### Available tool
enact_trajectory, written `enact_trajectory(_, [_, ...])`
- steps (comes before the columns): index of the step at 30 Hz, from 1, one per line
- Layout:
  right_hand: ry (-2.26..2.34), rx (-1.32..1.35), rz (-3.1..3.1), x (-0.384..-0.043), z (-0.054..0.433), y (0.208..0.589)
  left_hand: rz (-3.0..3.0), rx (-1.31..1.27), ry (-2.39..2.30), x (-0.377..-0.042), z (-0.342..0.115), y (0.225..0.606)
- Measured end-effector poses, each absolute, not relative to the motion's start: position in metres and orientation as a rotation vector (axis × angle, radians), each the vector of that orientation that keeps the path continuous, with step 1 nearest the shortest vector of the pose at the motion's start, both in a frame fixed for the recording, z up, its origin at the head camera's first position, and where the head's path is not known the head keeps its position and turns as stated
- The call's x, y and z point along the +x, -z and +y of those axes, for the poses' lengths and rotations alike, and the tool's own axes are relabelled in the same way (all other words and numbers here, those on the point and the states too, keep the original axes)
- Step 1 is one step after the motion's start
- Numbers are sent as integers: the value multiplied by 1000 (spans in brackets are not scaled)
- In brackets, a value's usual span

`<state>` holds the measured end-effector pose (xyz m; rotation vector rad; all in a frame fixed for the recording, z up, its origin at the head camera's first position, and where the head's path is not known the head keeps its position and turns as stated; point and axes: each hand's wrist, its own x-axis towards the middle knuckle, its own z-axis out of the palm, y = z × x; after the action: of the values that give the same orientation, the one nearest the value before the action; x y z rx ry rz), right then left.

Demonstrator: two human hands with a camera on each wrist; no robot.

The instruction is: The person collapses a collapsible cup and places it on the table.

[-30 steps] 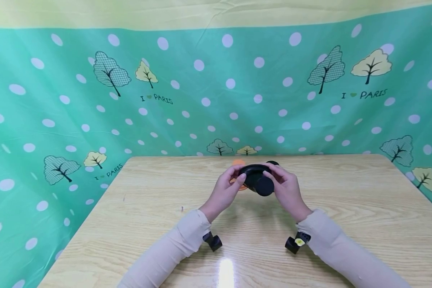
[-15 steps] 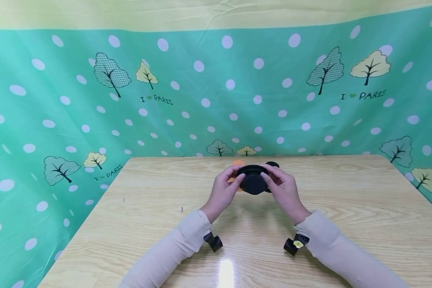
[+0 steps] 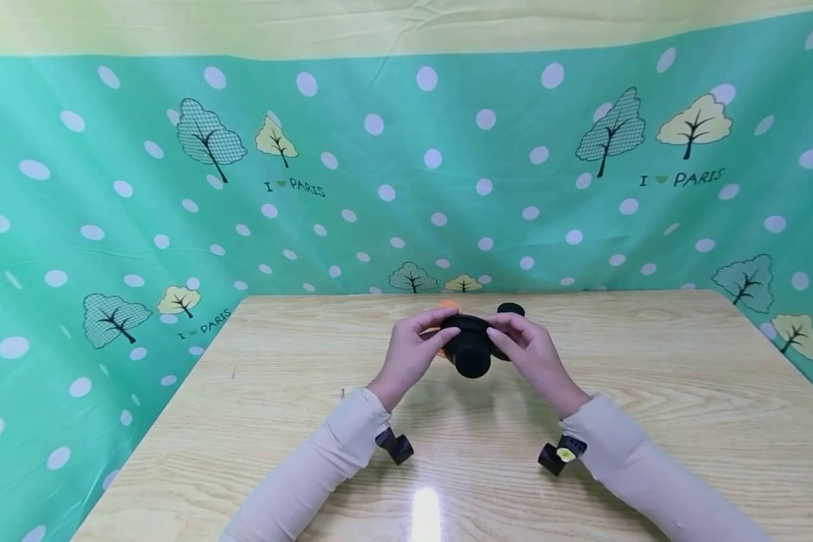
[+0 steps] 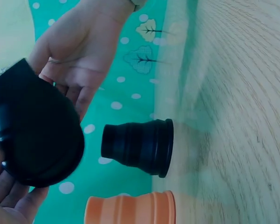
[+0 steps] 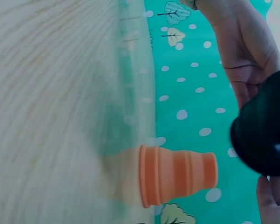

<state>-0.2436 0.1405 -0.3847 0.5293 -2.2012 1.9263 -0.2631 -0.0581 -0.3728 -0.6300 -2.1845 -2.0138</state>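
Both hands hold a black ribbed collapsible cup (image 3: 472, 352) above the table, its narrow end tilted toward me and down in the head view. My left hand (image 3: 405, 360) grips its left side, thumb in front and fingers at the rim. On the other side, my right hand (image 3: 538, 365) grips it with thumb and fingers. Beyond the hands, a second black cup (image 4: 137, 147) stands on its wide rim, narrow end up. Next to it is an orange ribbed cup (image 5: 178, 175), standing the same way; the left hand and held cup partly hide it in the head view.
The light wood table (image 3: 278, 361) ends at a green dotted curtain (image 3: 379, 188) behind the cups. A tiny dark speck (image 3: 342, 393) lies on the wood left of the hands. Each wrist wears a small black camera (image 3: 401, 449).
The held cup has been turned in the hands, its narrow end swinging from the right to the middle and down. Both hands have shifted slightly left. The two standing cups have stayed in place.
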Motion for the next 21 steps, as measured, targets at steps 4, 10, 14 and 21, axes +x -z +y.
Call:
enact_trajectory(4, [-1852,558,-2270,-243,140,379,-2230,-674,1954,-262,-58,373])
enact_trajectory(10, [-1787,627,-2377,-244,134,374,-2291,-803,1773,-261,-58,376])
enact_trajectory(14, [-1756,638,-2430,-245,132,373,-2303,-825,1744,-261,-59,376])
enact_trajectory(21, [-1739,677,-2503,-244,133,369,-2318,-745,1786,-260,-61,372])
